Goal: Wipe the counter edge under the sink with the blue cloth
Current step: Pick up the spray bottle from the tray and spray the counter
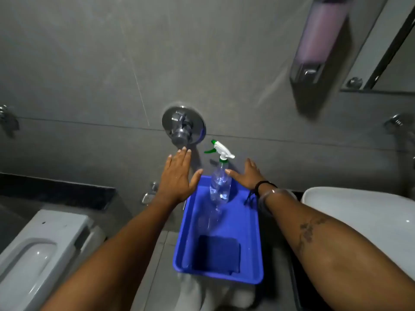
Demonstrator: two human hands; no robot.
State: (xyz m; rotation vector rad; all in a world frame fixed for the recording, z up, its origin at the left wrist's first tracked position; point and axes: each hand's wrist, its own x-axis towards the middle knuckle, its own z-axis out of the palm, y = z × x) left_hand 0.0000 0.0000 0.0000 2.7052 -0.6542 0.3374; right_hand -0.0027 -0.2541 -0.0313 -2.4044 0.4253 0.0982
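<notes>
A folded dark blue cloth (217,254) lies flat in the near end of a blue plastic tray (249,223). At the tray's far end stands a clear spray bottle (220,186) with a white and green trigger head. My left hand (178,176) is raised flat with fingers spread, left of the bottle and just below the wall tap. My right hand (248,175) is also spread flat, right of the bottle, holding nothing. The white sink basin (363,214) sits at the right, with a dark counter edge (298,195) showing beside it.
A chrome wall tap (183,126) juts from the grey tiled wall above the tray. A white toilet (38,254) stands at lower left. A soap dispenser (316,41) and a mirror edge (381,63) hang at upper right.
</notes>
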